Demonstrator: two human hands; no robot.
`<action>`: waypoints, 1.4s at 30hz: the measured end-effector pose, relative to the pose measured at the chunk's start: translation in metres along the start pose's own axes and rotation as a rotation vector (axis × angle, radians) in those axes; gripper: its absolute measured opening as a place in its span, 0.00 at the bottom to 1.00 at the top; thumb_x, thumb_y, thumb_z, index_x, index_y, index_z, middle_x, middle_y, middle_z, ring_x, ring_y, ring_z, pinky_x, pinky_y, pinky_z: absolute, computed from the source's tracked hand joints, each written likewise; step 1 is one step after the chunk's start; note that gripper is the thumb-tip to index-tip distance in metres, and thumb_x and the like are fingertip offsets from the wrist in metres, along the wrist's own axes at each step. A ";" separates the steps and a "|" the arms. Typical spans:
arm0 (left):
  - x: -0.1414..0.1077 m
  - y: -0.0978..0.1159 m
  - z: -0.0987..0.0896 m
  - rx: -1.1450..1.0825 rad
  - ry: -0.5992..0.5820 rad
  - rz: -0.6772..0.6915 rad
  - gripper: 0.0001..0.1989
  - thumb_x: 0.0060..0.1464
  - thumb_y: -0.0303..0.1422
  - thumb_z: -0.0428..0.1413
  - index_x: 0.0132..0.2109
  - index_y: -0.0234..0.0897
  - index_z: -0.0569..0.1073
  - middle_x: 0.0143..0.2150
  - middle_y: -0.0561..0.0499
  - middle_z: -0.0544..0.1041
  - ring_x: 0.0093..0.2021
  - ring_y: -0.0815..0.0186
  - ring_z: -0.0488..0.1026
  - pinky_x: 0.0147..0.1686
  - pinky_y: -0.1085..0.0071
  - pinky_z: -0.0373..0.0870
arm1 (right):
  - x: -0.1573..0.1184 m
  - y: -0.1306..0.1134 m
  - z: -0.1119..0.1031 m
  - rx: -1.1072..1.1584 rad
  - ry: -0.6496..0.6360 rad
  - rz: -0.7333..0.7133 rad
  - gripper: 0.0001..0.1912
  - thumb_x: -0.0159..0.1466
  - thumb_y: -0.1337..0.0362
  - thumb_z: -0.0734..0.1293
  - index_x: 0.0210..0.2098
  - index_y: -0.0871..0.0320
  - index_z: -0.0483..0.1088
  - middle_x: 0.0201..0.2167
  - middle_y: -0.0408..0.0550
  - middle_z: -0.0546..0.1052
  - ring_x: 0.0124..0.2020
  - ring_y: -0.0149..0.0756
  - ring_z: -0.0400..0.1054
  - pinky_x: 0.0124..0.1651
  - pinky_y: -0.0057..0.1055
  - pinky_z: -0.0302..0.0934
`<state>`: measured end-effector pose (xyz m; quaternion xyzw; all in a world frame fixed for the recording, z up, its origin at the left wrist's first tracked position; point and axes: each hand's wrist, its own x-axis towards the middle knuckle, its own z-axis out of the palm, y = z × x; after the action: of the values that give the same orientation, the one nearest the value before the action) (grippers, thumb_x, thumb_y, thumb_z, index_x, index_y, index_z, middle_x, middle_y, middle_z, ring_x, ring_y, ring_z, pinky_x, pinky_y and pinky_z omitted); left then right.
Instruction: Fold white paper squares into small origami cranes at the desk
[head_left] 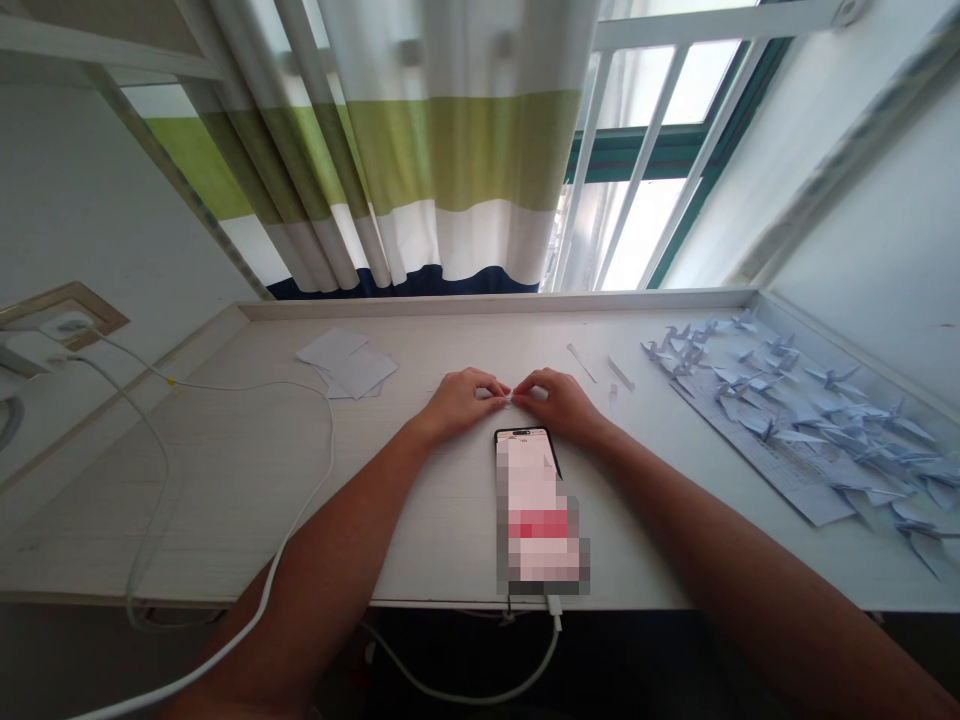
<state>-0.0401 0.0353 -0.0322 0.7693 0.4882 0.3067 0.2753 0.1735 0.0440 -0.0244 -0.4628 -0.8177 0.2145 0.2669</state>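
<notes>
My left hand [466, 400] and my right hand [556, 400] meet near the middle of the white desk [420, 510]. Both are closed, thumbs and fingertips pinching a small piece of white paper [509, 398] between them. Most of the paper is hidden by the fingers, so its shape is hard to make out. Just below the hands lies a phone [534, 480] with its screen lit and partly pixelated. Several square paper sheets [364, 370] are stacked loosely left of my left hand. Thin paper strips [620, 372] lie beyond my right hand.
Many folded paper cranes [810, 400] cover the right side, some on a printed sheet [806, 495]. A white cable [330, 440] crosses the left side and passes over my left arm. Another cable [555, 620] plugs into the phone. A raised rim [495, 306] borders the back.
</notes>
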 end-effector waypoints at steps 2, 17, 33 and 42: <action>0.001 0.000 0.001 -0.024 0.010 -0.021 0.04 0.53 0.35 0.62 0.32 0.43 0.81 0.44 0.53 0.84 0.53 0.58 0.77 0.61 0.62 0.66 | 0.000 -0.001 -0.001 0.010 0.012 0.009 0.05 0.63 0.63 0.71 0.35 0.56 0.79 0.36 0.49 0.81 0.39 0.39 0.73 0.45 0.34 0.64; 0.002 0.003 0.006 -0.156 0.080 -0.172 0.09 0.47 0.34 0.65 0.38 0.40 0.82 0.42 0.49 0.84 0.47 0.57 0.79 0.53 0.62 0.71 | 0.003 -0.002 0.002 0.093 0.044 0.033 0.03 0.59 0.66 0.72 0.33 0.56 0.80 0.33 0.48 0.82 0.36 0.39 0.74 0.41 0.34 0.66; 0.003 0.003 0.010 -0.107 0.130 -0.148 0.08 0.48 0.37 0.65 0.37 0.41 0.82 0.39 0.50 0.84 0.45 0.58 0.79 0.52 0.63 0.71 | 0.005 -0.002 0.008 0.194 0.015 0.078 0.05 0.58 0.70 0.71 0.35 0.57 0.79 0.36 0.49 0.83 0.38 0.40 0.77 0.43 0.33 0.69; 0.002 0.007 0.010 -0.091 0.131 -0.151 0.07 0.49 0.35 0.65 0.37 0.42 0.82 0.40 0.51 0.84 0.46 0.58 0.78 0.55 0.61 0.69 | 0.002 -0.001 -0.001 0.345 0.006 0.094 0.10 0.61 0.71 0.67 0.41 0.59 0.78 0.41 0.51 0.83 0.42 0.39 0.77 0.49 0.36 0.70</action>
<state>-0.0277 0.0336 -0.0332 0.6951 0.5473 0.3567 0.3000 0.1726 0.0455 -0.0226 -0.4487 -0.7454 0.3624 0.3341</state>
